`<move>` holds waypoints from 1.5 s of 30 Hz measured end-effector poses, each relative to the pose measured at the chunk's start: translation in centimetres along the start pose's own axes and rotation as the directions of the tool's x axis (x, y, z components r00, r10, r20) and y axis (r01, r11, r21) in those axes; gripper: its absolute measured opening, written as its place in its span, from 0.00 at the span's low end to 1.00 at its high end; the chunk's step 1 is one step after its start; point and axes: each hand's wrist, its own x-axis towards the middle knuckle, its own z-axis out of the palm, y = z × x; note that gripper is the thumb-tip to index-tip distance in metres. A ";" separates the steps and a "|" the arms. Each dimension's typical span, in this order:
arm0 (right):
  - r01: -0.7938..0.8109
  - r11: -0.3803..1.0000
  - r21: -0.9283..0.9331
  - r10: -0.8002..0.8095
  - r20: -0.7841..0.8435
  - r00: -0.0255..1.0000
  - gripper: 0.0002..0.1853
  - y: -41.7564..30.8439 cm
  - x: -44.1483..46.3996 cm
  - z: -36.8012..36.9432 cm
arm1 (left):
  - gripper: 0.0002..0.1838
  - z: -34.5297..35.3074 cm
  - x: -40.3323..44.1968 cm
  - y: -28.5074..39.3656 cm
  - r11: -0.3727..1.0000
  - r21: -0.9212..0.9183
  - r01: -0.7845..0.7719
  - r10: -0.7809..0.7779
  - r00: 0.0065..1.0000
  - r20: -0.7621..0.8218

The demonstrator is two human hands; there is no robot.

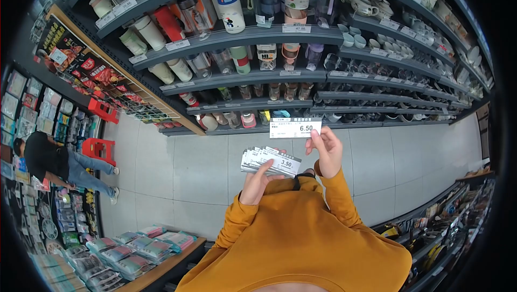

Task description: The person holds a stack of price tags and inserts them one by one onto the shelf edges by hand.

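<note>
White 6.50 price tag (288, 128): thin rectangular card, dark band along its top, black print; held beyond the stack, in front of the drinkware shelving (237, 39).
Right hand (329, 150): thumb and fingers pinched on the tag's right end.
Left hand (255, 185): thumb clamped over a fanned stack of price tags (281, 164), topmost reading 3.50.
Floor tiles (200, 171): open room left and right of the hands.
Long axis: 6.50 tag runs left-right, nearly level, print facing the wearer; the 3.50 tag slants down rightward.

Under bright, even light, my white rectangular price card (288, 130) shows crisp digits; beyond it, long dark-grey shelves (326, 34) bow with distortion.
</note>
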 end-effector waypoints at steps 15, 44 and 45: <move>-0.092 0.996 -0.015 0.091 -0.069 0.993 0.08 -0.6 -0.6 -0.7 | 0.18 0.2 0.3 -0.9 0.999 0.000 0.038 -0.038 0.999 -0.031; -0.062 0.991 -0.120 -0.019 -0.577 0.816 0.20 -12.1 -14.6 -40.5 | 0.18 30.7 7.7 -27.0 0.852 0.271 0.447 -0.509 0.829 0.233; -0.037 0.992 -0.119 -0.044 -0.615 0.788 0.19 -12.3 -15.0 -41.6 | 0.18 32.1 7.8 -27.5 0.842 0.291 0.455 -0.529 0.805 0.269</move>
